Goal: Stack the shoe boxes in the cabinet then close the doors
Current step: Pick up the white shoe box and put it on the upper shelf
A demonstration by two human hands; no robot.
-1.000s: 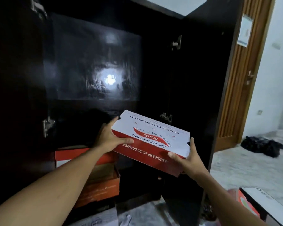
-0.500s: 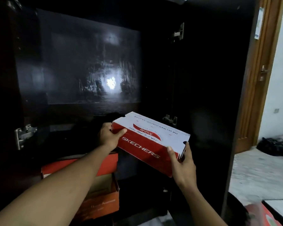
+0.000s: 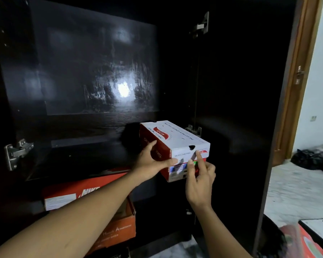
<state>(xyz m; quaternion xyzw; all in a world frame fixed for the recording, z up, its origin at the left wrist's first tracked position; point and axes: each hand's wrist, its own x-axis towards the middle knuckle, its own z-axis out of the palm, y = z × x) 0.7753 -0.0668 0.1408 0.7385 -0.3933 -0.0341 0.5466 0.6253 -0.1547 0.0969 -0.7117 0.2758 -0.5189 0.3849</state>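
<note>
Head view, close, facing forward-down into open cabinet (image 3: 82, 71).

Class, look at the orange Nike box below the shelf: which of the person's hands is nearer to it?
Left. The left hand grips the Skechers box just above the Nike box; the right hand is farther right, at the Skechers box's end.

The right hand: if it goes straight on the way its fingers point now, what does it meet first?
The right hand points up and forward into the near end face of the Skechers shoe box, which its fingertips seem to touch already. So it would meet that box first, though the depth is hard to judge.
</note>
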